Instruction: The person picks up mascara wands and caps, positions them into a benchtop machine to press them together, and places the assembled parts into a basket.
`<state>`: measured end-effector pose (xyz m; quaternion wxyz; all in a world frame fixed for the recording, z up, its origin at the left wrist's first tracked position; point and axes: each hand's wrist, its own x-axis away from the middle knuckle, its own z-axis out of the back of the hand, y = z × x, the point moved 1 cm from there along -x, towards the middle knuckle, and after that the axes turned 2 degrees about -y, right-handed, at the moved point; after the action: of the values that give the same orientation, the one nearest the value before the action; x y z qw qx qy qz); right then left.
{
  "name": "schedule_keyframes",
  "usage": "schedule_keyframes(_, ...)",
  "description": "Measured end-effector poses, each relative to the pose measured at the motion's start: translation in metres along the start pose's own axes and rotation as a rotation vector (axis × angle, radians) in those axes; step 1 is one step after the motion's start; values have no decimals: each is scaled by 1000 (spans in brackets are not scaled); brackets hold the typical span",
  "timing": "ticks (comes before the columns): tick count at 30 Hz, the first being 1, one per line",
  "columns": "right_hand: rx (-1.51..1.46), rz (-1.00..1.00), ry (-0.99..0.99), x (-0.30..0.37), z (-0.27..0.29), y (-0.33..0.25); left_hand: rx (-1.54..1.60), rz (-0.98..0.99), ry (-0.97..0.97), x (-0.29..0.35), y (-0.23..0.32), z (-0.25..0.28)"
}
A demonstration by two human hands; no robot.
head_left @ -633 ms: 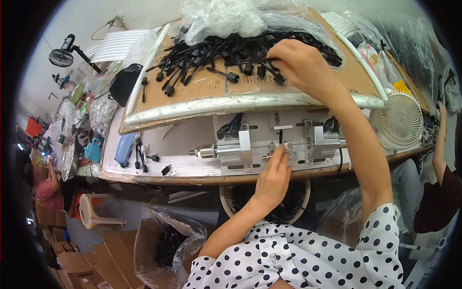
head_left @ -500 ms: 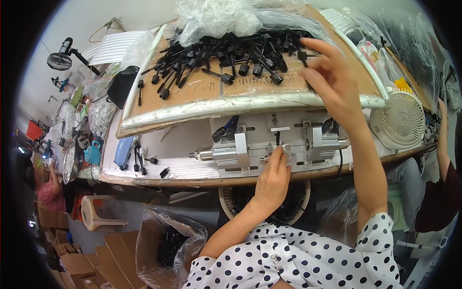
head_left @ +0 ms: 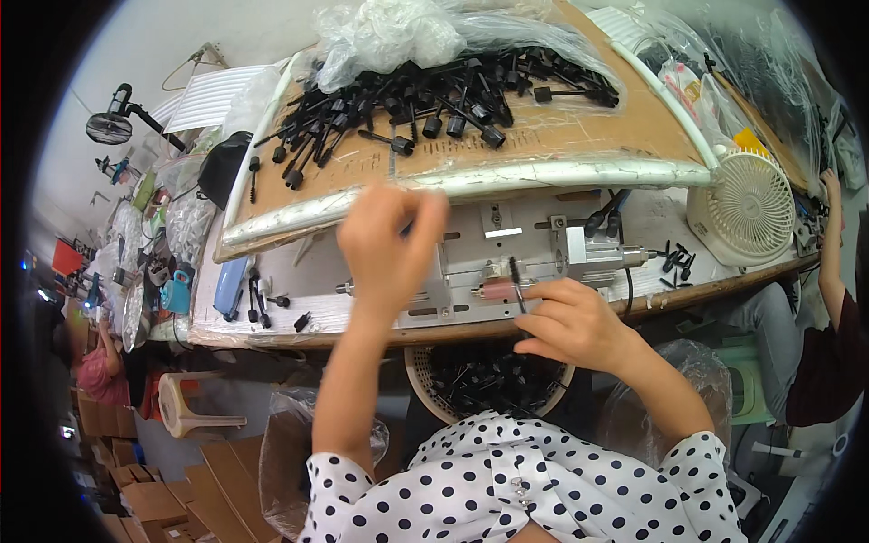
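Note:
My right hand (head_left: 575, 328) pinches a black mascara wand (head_left: 516, 279) in front of the metal fixture, its bristle end pointing up and its lower end hidden by my fingers. My left hand (head_left: 389, 240) is raised over the left part of the fixture (head_left: 534, 258), smeared by motion. Its fingers look curled, and a dark bluish patch shows between them; whether they hold anything cannot be made out. A small pink block (head_left: 497, 290) sits at the fixture's middle, just left of the wand. Behind, a pile of black mascara wands (head_left: 425, 100) lies on the raised cardboard-covered board (head_left: 543, 140).
Below the table edge stands a basket (head_left: 416, 385) of black parts. Loose wands (head_left: 258, 303) lie at left, short black pieces (head_left: 677, 262) at right beside a white fan (head_left: 747, 204). Clear plastic (head_left: 385, 41) covers the pile's back. Another person's arm (head_left: 831, 244) shows at far right.
My right hand has come down from the board's right side to the front of the fixture. My left hand has left the fixture's middle and moved up and left.

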<state>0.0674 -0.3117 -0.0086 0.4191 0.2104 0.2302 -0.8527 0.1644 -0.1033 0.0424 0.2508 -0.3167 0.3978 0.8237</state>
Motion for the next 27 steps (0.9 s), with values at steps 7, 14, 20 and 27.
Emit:
schedule_keyframes(7, 229, 19, -34, -18, -33, 17, -424, 212, -348, -85, -55, -19)
schedule_keyframes(14, 108, -51, -163, -33, -10, 8, 191, 190, 46, -40, -29, 12)
schedule_keyframes(20, 278, -76, 125, -110, 35, 59, 127, -74, 45, 72, 25, 1)
schedule_keyframes(27, 71, -289, -14, -136, 35, 97, 167, -148, -133, 120, 29, -46)
